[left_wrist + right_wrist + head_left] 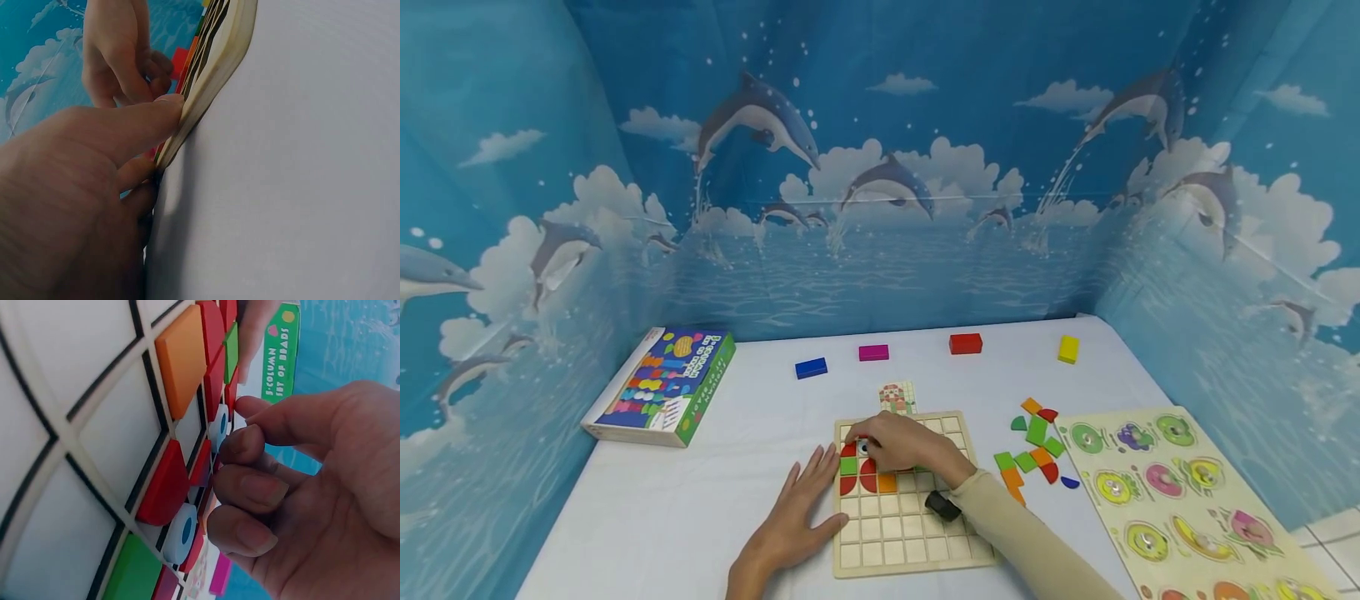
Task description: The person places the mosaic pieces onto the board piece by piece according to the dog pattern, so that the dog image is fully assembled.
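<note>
Here's the right hand (901, 442), low over the upper left of the grid board (913, 527), fingers curled inward, thumb and index close together just beside a white eye piece (219, 428) with a blue centre. Whether those fingers actually have hold of it, I cannot tell from here!

Over to the left hand (797, 517): fingers spread and straight, gripping nothing, lying along the left edge of the grid board, thumb against its rim. The grid board itself lies flat on the white tabletop (715, 500), and in its upper left squares we've got red pieces (868, 482), a green square (848, 466) and an orange square (887, 482).

Right behind the grid board sits a small pattern card (897, 397). Farther behind come the blocks: blue (811, 368), magenta (873, 353) and red (966, 343), with yellow (1069, 350) off to the board's back right. Out to its right, loose pieces (1036, 430) in green, orange, red and blue, then a fruit puzzle (1111, 461) beyond them. And well off to the grid board's back left, a bead-set box (662, 383)!
</note>
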Action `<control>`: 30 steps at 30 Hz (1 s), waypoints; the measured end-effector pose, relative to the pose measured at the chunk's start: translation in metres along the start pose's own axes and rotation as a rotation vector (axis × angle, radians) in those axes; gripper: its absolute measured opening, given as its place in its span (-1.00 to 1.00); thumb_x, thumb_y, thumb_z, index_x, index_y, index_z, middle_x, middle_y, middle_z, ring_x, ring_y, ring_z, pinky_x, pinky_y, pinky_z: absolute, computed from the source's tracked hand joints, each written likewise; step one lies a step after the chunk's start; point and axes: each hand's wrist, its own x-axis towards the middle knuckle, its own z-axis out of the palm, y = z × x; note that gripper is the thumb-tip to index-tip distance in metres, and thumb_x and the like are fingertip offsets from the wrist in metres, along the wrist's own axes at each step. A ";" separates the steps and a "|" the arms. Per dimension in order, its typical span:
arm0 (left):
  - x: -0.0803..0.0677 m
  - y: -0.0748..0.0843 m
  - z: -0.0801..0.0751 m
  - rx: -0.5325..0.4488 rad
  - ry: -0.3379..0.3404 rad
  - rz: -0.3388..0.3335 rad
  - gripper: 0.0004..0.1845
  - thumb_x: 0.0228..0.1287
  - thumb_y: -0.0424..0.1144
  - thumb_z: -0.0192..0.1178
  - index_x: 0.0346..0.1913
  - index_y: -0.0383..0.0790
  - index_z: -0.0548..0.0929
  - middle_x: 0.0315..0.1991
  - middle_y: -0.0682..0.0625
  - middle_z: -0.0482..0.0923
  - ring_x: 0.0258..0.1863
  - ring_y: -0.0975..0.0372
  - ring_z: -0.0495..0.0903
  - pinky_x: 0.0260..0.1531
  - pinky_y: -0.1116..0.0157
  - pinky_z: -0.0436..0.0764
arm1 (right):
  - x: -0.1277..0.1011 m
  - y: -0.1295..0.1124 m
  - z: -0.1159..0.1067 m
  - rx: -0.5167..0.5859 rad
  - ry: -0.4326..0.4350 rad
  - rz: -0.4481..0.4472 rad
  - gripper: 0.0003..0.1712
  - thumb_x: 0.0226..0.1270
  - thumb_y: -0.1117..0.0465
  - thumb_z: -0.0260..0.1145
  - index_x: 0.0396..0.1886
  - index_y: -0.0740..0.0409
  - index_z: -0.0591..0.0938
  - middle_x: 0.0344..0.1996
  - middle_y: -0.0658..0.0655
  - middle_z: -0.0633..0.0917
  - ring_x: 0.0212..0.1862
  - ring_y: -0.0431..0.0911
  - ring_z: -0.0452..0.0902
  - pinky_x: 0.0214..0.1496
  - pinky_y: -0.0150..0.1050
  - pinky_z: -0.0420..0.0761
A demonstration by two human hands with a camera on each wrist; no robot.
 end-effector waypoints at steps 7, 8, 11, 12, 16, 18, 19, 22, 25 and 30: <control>0.001 0.002 0.002 0.002 0.018 -0.019 -0.05 0.41 -0.10 0.45 0.72 -0.19 0.21 0.75 -0.08 0.07 0.75 -0.10 -0.12 0.71 -0.18 -0.30 | -0.031 0.018 -0.022 0.094 0.125 0.035 -0.62 0.62 0.41 0.18 0.29 0.20 0.72 -0.61 -0.08 0.49 -0.63 -0.26 0.22 -0.46 -0.38 0.36; 0.001 0.003 0.003 0.000 0.023 -0.019 -0.05 0.40 -0.10 0.46 0.72 -0.19 0.22 0.75 -0.09 0.07 0.75 -0.11 -0.11 0.71 -0.18 -0.30 | -0.040 0.025 -0.027 0.106 0.153 0.042 -0.63 0.61 0.40 0.20 0.28 0.23 0.72 -0.61 -0.08 0.51 -0.61 -0.26 0.25 -0.45 -0.37 0.38; 0.001 0.004 0.003 0.002 0.021 -0.034 -0.05 0.39 -0.09 0.46 0.72 -0.19 0.22 0.75 -0.07 0.07 0.76 -0.09 -0.12 0.71 -0.18 -0.30 | -0.070 0.048 -0.040 0.123 0.245 0.071 -0.68 0.59 0.38 0.27 0.23 0.28 0.73 -0.52 -0.06 0.60 -0.51 -0.26 0.36 -0.42 -0.36 0.49; 0.001 0.005 0.002 0.007 0.017 -0.042 -0.04 0.39 -0.08 0.47 0.72 -0.18 0.21 0.75 -0.04 0.07 0.76 -0.07 -0.13 0.71 -0.19 -0.29 | -0.080 0.057 -0.044 0.120 0.276 0.083 -0.70 0.57 0.38 0.30 0.21 0.30 0.73 -0.48 -0.05 0.63 -0.47 -0.25 0.40 -0.39 -0.35 0.52; 0.002 0.005 0.002 0.039 0.004 -0.070 -0.03 0.40 -0.06 0.47 0.73 -0.14 0.20 0.76 0.02 0.05 0.77 -0.01 -0.14 0.71 -0.19 -0.27 | -0.123 0.086 -0.055 0.096 0.388 0.175 -0.75 0.50 0.35 0.42 0.10 0.29 0.76 -0.36 -0.05 0.67 -0.32 -0.18 0.52 -0.32 -0.35 0.63; 0.001 0.004 0.001 0.047 0.003 -0.075 -0.03 0.39 -0.06 0.47 0.73 -0.14 0.20 0.76 0.03 0.05 0.77 0.00 -0.14 0.71 -0.18 -0.27 | -0.142 0.096 -0.059 0.081 0.422 0.230 -0.76 0.47 0.34 0.45 0.07 0.27 0.77 -0.36 -0.06 0.66 -0.30 -0.16 0.53 -0.31 -0.37 0.64; 0.001 0.004 0.001 0.047 0.001 -0.074 -0.03 0.39 -0.06 0.47 0.73 -0.14 0.20 0.76 0.03 0.05 0.77 0.00 -0.14 0.71 -0.19 -0.27 | -0.151 0.099 -0.060 0.078 0.437 0.259 -0.76 0.46 0.34 0.47 0.06 0.26 0.77 -0.36 -0.06 0.65 -0.30 -0.15 0.53 -0.32 -0.38 0.64; 0.001 0.006 0.001 0.034 -0.002 -0.070 -0.03 0.39 -0.07 0.47 0.73 -0.14 0.20 0.76 0.03 0.05 0.77 0.00 -0.15 0.71 -0.18 -0.28 | -0.174 0.106 -0.062 0.060 0.473 0.312 -0.77 0.40 0.34 0.52 0.02 0.27 0.78 -0.38 -0.06 0.64 -0.31 -0.15 0.51 -0.32 -0.39 0.64; 0.001 0.007 0.000 0.025 -0.001 -0.062 -0.03 0.40 -0.09 0.47 0.73 -0.15 0.20 0.76 0.03 0.04 0.77 0.00 -0.15 0.71 -0.17 -0.28 | -0.192 0.111 -0.062 0.055 0.501 0.350 -0.77 0.35 0.33 0.57 -0.04 0.26 0.79 -0.39 -0.07 0.64 -0.32 -0.17 0.50 -0.32 -0.40 0.64; 0.000 0.006 0.001 0.026 -0.007 -0.072 -0.03 0.40 -0.08 0.47 0.73 -0.15 0.19 0.76 0.02 0.03 0.77 -0.02 -0.16 0.71 -0.19 -0.28 | -0.213 0.120 -0.057 0.086 0.492 0.355 -0.75 0.25 0.30 0.65 -0.10 0.17 0.80 -0.37 -0.09 0.64 -0.31 -0.21 0.48 -0.30 -0.43 0.63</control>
